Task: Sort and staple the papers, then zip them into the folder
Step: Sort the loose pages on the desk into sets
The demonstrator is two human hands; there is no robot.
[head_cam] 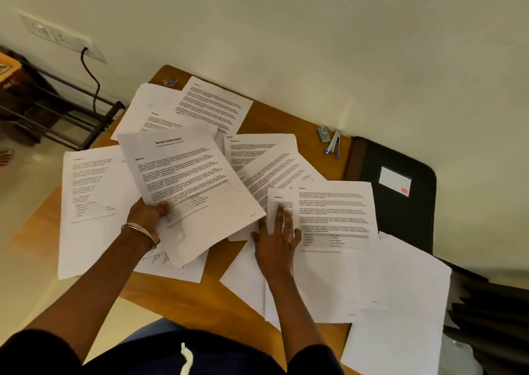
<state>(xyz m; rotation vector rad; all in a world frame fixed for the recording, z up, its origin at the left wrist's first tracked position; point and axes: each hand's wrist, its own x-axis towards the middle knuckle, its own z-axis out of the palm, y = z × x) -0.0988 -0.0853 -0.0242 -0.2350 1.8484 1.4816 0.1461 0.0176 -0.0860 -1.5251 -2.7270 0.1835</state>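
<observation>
Several printed white sheets lie scattered over a wooden table [286,122]. My left hand [148,213] grips the lower left edge of a title page [189,180] and holds it raised above the pile, thumb on top. My right hand [276,235] rests flat with straight fingers on a sheet headed with a section title [279,200], beside another page with a table [335,214]. A black zip folder [400,200] with a white label lies at the table's right end. A silver stapler [334,141] lies near the wall, next to a small staple box [323,133].
The wall runs close behind the table. A dark metal rack [57,111] stands on the left floor, below a wall socket [61,38] with a black cable. More blank sheets [400,317] overhang the table's near right corner. Dark slats [492,317] sit at the far right.
</observation>
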